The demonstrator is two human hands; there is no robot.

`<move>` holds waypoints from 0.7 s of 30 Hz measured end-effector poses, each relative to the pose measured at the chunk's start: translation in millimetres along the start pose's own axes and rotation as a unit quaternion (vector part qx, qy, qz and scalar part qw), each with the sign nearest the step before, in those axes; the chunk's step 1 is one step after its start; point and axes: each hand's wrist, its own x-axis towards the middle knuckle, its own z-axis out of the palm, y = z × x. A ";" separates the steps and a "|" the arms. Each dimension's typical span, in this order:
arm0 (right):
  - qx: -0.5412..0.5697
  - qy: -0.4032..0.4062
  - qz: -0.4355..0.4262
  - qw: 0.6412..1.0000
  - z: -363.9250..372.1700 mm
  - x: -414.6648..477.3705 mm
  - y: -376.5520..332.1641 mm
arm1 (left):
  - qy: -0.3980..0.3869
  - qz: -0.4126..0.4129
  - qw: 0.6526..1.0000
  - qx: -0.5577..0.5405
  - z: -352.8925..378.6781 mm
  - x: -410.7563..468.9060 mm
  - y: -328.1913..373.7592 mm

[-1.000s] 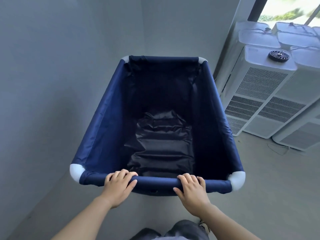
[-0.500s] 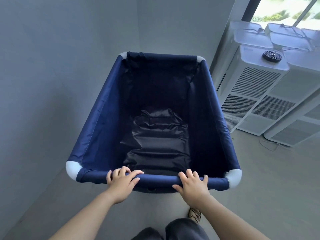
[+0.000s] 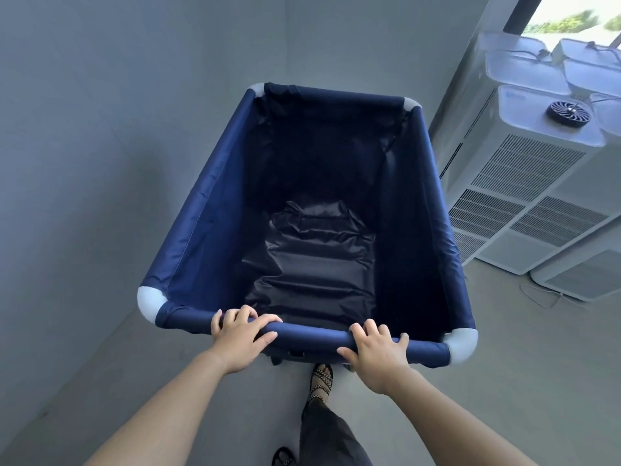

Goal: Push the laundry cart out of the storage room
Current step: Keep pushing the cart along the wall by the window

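Swinging left now, the laundry cart (image 3: 302, 210) has turned its far end toward the grey wall corner compared with a second back, and a sandalled foot (image 3: 322, 381) steps in under the near rail. Left hand (image 3: 240, 338) and right hand (image 3: 374, 353) are both wrapped over the padded near rail (image 3: 309, 336), fingers curled on top, thumbs beneath. Empty inside, slack navy fabric on a tube frame, so it likely rolls light and twitchy; that rail is the stiff part to grip. Further right, white floor units (image 3: 524, 183) sit near its right side, below a bright window
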 end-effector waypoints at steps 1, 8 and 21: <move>0.001 0.003 -0.002 1.000 -3.4 5.9 -1.6 | 0.003 0.000 1.000 0.002 -4.4 5.8 -0.8; 0.034 0.002 -0.023 0.999 -35.6 61.7 -16.5 | -0.001 -0.008 1.000 0.028 -40.0 65.5 -14.1; 0.058 0.001 -0.040 0.997 -96.6 165.5 11.1 | 0.022 -0.017 0.998 0.054 -84.4 175.3 7.9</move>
